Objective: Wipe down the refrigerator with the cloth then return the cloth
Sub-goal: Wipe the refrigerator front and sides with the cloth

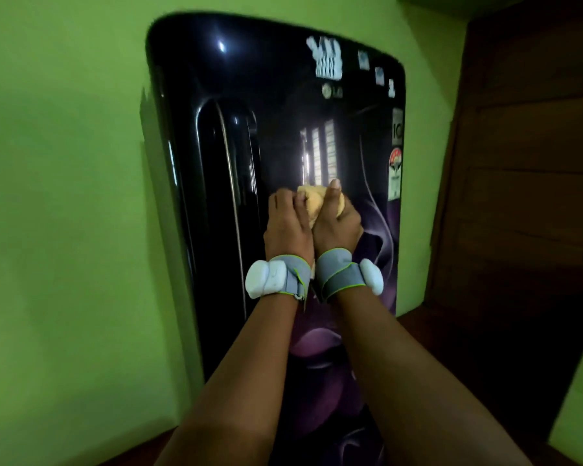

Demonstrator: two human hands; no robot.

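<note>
Count: one refrigerator (pixel 276 136) with one long door handle (pixel 228 196), one yellow cloth (pixel 313 205), two hands, left hand (pixel 287 227) and right hand (pixel 337 227), two grey wrist straps (pixel 295 275) each bearing one white pod (pixel 266 279), one brown wooden door (pixel 525 163).

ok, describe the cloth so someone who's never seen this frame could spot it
Find the tall glossy black refrigerator against the green wall. At the middle of its door, the left hand and right hand meet. The cloth is the bunched pale yellow wad gripped between them, the only light, soft thing on the dark door.
</note>
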